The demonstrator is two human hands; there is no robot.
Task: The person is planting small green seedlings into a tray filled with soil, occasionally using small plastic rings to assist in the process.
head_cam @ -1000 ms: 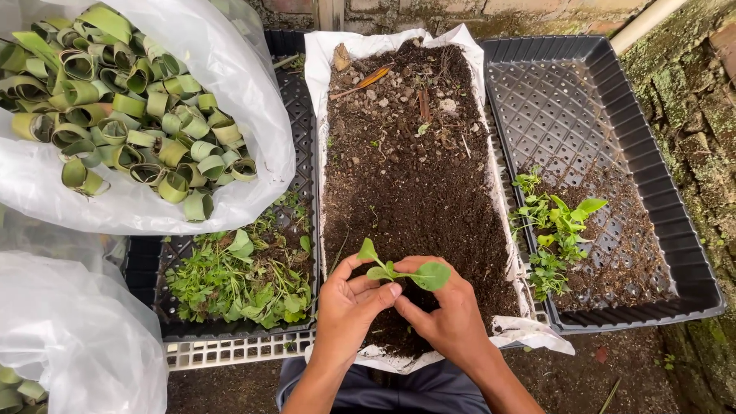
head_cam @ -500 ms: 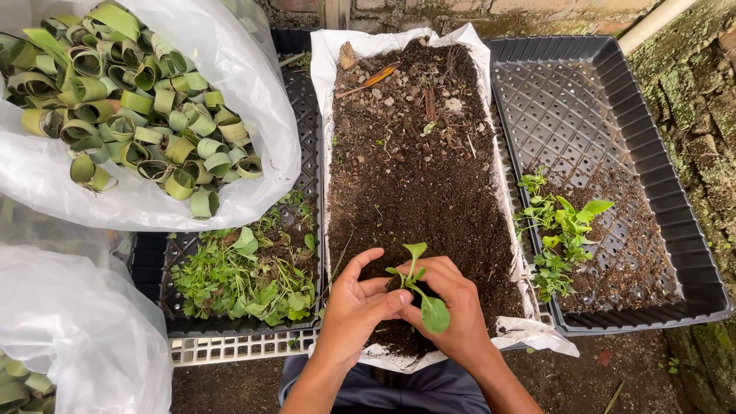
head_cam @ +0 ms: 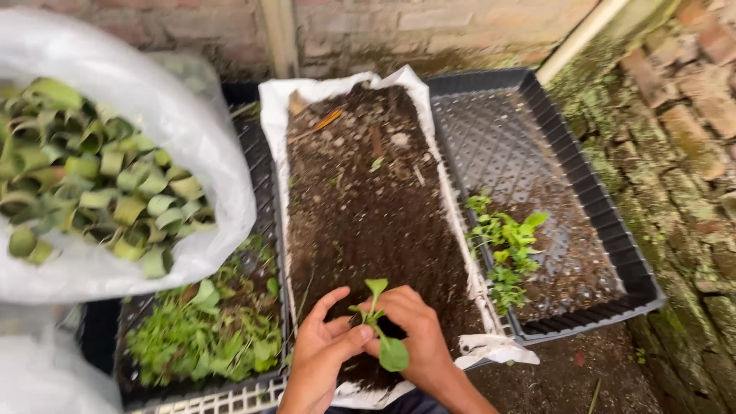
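Both hands grasp one seedling (head_cam: pixel 377 322): the left hand (head_cam: pixel 322 356) pinches its stem, and the right hand (head_cam: pixel 418 337) closes around it from the other side. The seedling sits above the soil bed (head_cam: pixel 360 207). Judged step: handling the seedling; setting it calls for a gentle grip.

Outdoor garden nursery corner. Evidence: soil bed (head_cam: pixel 368 207) at centre, black seedling trays (head_cam: pixel 552 153) at right and lower left, brick wall (head_cam: pixel 429 31) along top, mossy ground (head_cam: pixel 675 192) at right.
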